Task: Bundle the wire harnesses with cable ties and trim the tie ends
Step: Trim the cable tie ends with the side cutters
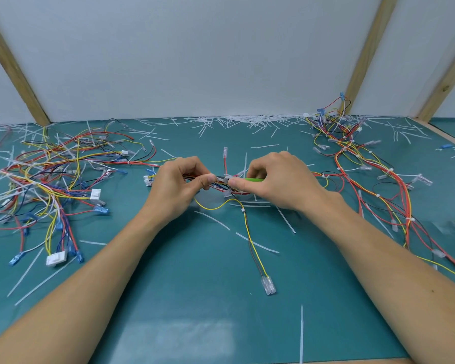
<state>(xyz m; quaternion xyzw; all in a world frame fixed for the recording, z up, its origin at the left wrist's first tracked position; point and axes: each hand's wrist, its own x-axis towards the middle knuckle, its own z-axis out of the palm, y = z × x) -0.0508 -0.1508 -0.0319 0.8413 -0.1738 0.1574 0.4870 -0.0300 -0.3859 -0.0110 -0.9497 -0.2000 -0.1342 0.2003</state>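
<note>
A wire harness (247,227) of red, yellow and dark wires lies at the middle of the green mat (195,298). My left hand (179,185) pinches its bundled part between thumb and fingers. My right hand (276,179) grips a green-handled cutter (252,180), whose grey tip meets the bundle between my two thumbs. A white cable tie (245,164) sticks up from the bundle just behind the cutter. A yellow and brown pair runs from the bundle toward me and ends in clear terminals (269,285).
A tangled heap of harnesses (50,177) covers the left of the mat. Another harness pile (365,164) runs down the right side. Trimmed white tie ends (247,122) litter the back edge and the mat. A loose tie (301,334) lies near the front edge.
</note>
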